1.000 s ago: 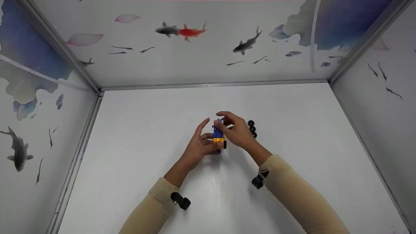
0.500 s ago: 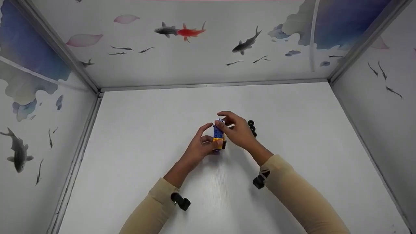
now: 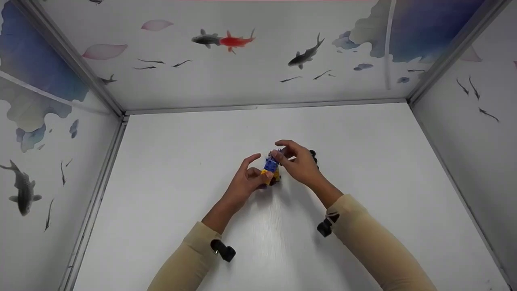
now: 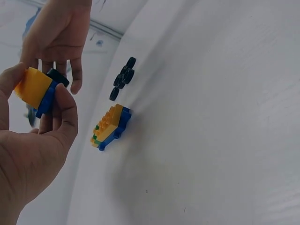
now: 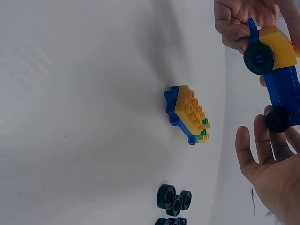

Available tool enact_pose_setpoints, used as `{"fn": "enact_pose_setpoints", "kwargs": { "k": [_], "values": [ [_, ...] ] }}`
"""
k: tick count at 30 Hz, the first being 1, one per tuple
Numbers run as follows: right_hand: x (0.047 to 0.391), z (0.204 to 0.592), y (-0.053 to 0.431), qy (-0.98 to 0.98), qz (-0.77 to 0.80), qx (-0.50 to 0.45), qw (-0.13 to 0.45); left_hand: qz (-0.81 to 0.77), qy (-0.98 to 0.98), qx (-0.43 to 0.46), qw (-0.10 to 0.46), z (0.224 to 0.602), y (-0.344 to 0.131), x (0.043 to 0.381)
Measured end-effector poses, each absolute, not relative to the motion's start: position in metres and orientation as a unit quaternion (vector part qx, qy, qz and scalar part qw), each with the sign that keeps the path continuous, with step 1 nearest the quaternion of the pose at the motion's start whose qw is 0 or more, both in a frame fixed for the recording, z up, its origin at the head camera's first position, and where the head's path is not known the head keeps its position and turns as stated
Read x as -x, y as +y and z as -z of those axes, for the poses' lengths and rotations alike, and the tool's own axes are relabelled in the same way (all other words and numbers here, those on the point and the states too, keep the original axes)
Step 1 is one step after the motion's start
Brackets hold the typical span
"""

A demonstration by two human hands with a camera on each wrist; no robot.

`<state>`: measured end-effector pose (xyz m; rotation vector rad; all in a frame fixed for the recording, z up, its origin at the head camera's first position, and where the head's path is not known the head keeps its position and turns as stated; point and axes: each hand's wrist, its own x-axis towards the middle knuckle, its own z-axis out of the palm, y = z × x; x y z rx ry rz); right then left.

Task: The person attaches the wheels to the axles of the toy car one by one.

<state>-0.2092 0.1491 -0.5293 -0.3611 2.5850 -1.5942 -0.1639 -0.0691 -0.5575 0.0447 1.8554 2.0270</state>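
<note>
A toy car (image 5: pixel 286 89) of yellow and blue building blocks with black wheels is held up between both hands. My left hand (image 3: pixel 244 180) grips its yellow end, with thumb and fingers on opposite sides in the left wrist view. At the blue end, my right hand (image 3: pixel 301 163) pinches with the thumb on top. A rear wheel (image 5: pixel 258 58) and a smaller front wheel (image 5: pixel 277 119) show on the side in the right wrist view. The right palm faces up at the car there, its fingers (image 5: pixel 262 140) beside the front wheel.
Below the hands, a second block piece (image 5: pixel 187 115) in yellow, blue and green lies on the white table (image 3: pixel 181 161). Several loose black wheels (image 4: pixel 123 77) are grouped near it, partly hidden behind the right hand in the head view. Printed walls enclose the table.
The car has turned from nearly straight to a slant, its far end leaning right. My right hand has shifted slightly right with that end and now covers more of the loose wheels.
</note>
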Motion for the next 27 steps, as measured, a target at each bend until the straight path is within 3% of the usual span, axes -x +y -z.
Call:
{"fn": "enact_pose_setpoints", "kwargs": {
  "k": [15,27],
  "values": [
    [0.205,0.53,0.161,0.853,0.51,0.088,0.068,-0.711,0.684,0.036,0.157,0.555,-0.073,0.169],
    [0.197,0.531,0.169,0.833,0.526,0.13,0.109,-0.76,0.635,0.051,0.128,0.551,-0.072,0.17]
  ]
}}
